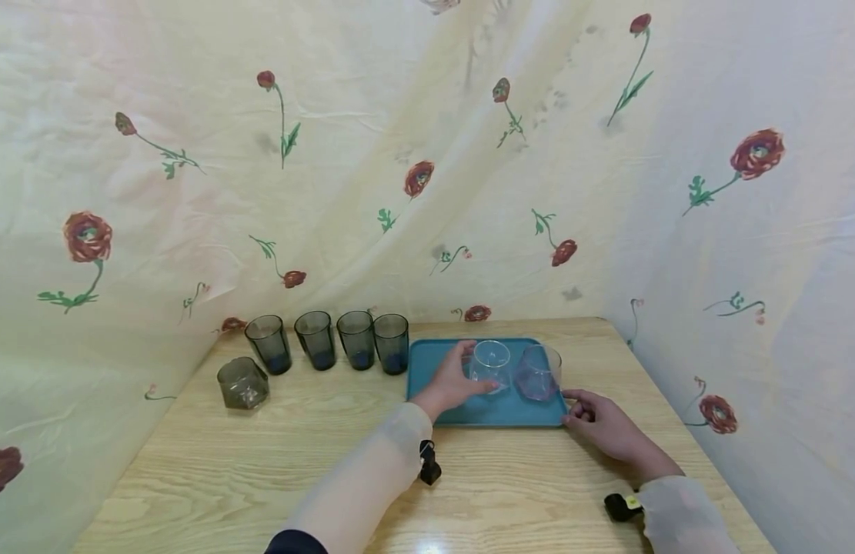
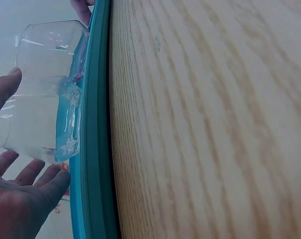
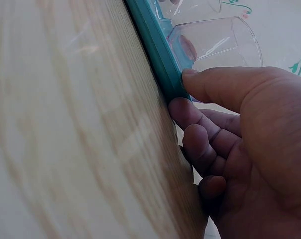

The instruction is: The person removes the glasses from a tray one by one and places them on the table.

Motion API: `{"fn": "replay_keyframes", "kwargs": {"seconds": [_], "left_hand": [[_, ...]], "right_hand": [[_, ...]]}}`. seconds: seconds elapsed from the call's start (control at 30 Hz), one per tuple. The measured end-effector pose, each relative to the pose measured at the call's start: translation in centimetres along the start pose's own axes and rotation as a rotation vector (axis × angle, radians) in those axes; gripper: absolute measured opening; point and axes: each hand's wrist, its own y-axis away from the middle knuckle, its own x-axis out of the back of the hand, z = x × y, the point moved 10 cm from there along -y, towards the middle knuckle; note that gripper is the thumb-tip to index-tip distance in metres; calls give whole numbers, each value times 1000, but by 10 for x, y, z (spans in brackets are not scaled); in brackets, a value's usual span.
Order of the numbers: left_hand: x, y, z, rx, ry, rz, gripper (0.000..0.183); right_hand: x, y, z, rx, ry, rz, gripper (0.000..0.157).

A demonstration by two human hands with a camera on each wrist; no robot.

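Note:
On a blue tray stand two clear glasses side by side. My left hand is around the left clear glass, thumb in front and fingers behind. In the left wrist view its fingers are spread, with a gap between them and the glass wall. The right clear glass, purplish at its base, stands near the tray's right end. My right hand pinches the tray's front right corner, the thumb on the rim and a curled forefinger under it.
Several dark tinted tumblers stand in a row left of the tray. A shorter tinted glass sits before the leftmost one. Flower-print cloth hangs behind and beside the wooden table.

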Motion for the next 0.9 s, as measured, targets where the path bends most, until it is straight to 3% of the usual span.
{"fn": "replay_keyframes", "kwargs": {"seconds": [0.37,0.67,0.9], "left_hand": [[-6,0,10,-8,-41,12,91],[-5,-2,11,-1,-59,77,80],[-5,-2,11,-6,-63,81,76]], "right_hand": [[0,-2,8,-15,8,5,57],[0,-4,11,-16,9,5,56],[0,-3,8,1,3,14,56]]}}
